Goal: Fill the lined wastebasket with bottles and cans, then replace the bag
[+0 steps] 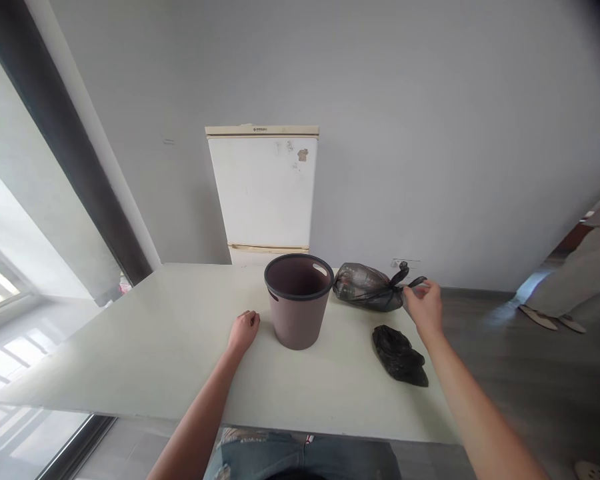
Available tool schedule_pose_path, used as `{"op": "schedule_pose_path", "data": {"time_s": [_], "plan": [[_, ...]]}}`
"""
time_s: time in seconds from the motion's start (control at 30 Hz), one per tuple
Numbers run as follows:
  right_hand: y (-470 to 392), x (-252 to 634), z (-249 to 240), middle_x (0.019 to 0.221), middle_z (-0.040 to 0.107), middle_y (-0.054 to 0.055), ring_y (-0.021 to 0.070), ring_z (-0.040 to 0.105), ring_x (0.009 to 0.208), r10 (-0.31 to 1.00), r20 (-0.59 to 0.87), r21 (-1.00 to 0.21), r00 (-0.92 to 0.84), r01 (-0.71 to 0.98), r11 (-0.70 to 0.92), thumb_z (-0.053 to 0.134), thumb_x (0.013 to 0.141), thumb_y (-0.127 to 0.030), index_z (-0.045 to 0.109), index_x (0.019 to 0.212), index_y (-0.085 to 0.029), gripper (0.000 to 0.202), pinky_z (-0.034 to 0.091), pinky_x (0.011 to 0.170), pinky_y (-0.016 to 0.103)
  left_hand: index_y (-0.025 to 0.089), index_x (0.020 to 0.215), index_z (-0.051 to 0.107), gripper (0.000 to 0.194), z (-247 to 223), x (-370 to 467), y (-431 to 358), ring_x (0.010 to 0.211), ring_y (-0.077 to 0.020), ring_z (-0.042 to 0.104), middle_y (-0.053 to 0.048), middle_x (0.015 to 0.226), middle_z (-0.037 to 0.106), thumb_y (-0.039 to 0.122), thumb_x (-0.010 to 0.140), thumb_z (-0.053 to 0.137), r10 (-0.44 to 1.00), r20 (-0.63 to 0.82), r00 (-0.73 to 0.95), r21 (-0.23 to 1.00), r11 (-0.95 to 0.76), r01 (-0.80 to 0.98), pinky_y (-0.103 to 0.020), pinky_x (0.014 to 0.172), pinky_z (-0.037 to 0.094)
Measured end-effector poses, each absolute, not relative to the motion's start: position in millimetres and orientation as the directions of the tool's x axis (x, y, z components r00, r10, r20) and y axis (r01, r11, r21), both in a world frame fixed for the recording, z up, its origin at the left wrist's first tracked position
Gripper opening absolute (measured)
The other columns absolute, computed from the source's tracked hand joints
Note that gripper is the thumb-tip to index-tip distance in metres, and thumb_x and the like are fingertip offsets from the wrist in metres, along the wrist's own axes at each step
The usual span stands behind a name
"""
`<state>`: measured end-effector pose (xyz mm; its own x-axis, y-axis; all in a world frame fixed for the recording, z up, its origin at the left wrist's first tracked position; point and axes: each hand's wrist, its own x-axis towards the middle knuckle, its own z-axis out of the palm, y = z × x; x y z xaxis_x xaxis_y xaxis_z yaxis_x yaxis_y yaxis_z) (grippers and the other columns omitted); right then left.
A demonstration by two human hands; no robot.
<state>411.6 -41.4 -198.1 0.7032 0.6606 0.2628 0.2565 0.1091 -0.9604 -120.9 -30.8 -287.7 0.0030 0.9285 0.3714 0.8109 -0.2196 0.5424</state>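
Head view: on the desk (170, 347), the tied bag (363, 287) is seen just short of three o'clock from the bin (300, 323), its tie end (418, 281) pinched between the closed-up fingers of the right hand (425, 305). The left hand (244, 331) is rested at eight o'clock, fingers curled in, with nothing seen held. A crumpled black bag (400, 357) is found at four o'clock. The step in hand is judged to be handling by the tie end; for any lift, a firm pinch nearer the knot (394, 287) would be called for.
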Motion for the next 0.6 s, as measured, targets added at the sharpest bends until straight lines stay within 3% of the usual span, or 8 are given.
{"op": "schedule_pose_path", "data": {"time_s": [0.1, 0.17, 0.27, 0.43, 0.5, 0.6], "plan": [[-84, 405, -205, 0.098, 0.072, 0.009, 0.0314, 0.066, 0.100, 0.886, 0.225, -0.813, 0.406, 0.580, -0.059, 0.075, 0.073, -0.049, 0.071, 0.100, -0.023, 0.037, 0.047, 0.100, 0.047, 0.022, 0.062, 0.046, 0.038, -287, -121, -31, 0.061, -0.0156, 0.047, -0.001, 0.066, 0.051, 0.029, 0.099, 0.043, 0.929, 0.369, -0.002, 0.546, -0.216, 0.809, -0.029, 0.061, 0.030], [-110, 403, -214, 0.103, 0.073, 0.011, 0.0350, 0.068, 0.102, 0.953, 0.116, -0.649, 0.280, 0.748, -0.141, 0.075, 0.072, -0.061, 0.076, 0.103, -0.026, 0.047, 0.049, 0.096, 0.047, 0.022, 0.061, 0.047, 0.038, -287, -121, -31, 0.061, -0.0157, 0.047, -0.001, 0.066, 0.052, 0.028, 0.098, 0.044, 0.929, 0.369, -0.003, 0.549, -0.215, 0.808, -0.029, 0.061, 0.030], [-135, 400, -231, 0.114, 0.073, 0.015, 0.0390, 0.069, 0.108, 0.972, 0.014, -0.512, 0.236, 0.837, -0.196, 0.077, 0.067, -0.067, 0.074, 0.125, -0.027, 0.071, 0.051, 0.093, 0.047, 0.022, 0.061, 0.048, 0.037, -288, -121, -31, 0.061, -0.0158, 0.047, -0.001, 0.066, 0.052, 0.027, 0.098, 0.045, 0.928, 0.373, -0.004, 0.552, -0.218, 0.805, -0.029, 0.061, 0.030], [-139, 393, -249, 0.114, 0.074, 0.016, 0.0369, 0.073, 0.104, 0.980, -0.041, -0.478, 0.195, 0.857, -0.191, 0.079, 0.069, -0.045, 0.065, 0.141, -0.023, 0.077, 0.054, 0.087, 0.041, 0.022, 0.061, 0.046, 0.039, -289, -122, -30, 0.060, -0.0159, 0.047, -0.001, 0.065, 0.050, 0.030, 0.099, 0.043, 0.927, 0.376, 0.002, 0.556, -0.227, 0.800, -0.030, 0.062, 0.031], [-136, 388, -249, 0.113, 0.075, 0.015, 0.0378, 0.072, 0.108, 0.985, -0.017, -0.494, 0.173, 0.855, -0.159, 0.076, 0.069, -0.037, 0.069, 0.134, -0.022, 0.067, 0.053, 0.089, 0.042, 0.022, 0.061, 0.045, 0.039, -289, -122, -31, 0.060, -0.0159, 0.047, -0.001, 0.065, 0.050, 0.030, 0.099, 0.043, 0.926, 0.377, 0.001, 0.558, -0.228, 0.798, -0.030, 0.062, 0.031], [-136, 378, -242, 0.107, 0.078, 0.012, 0.0390, 0.072, 0.108, 0.987, -0.016, -0.580, 0.160, 0.802, -0.140, 0.074, 0.072, -0.035, 0.079, 0.107, -0.025, 0.036, 0.053, 0.091, 0.044, 0.022, 0.061, 0.044, 0.038, -288, -122, -31, 0.061, -0.0159, 0.047, -0.001, 0.065, 0.050, 0.029, 0.099, 0.044, 0.925, 0.379, -0.002, 0.562, -0.228, 0.795, -0.029, 0.062, 0.031]]}}
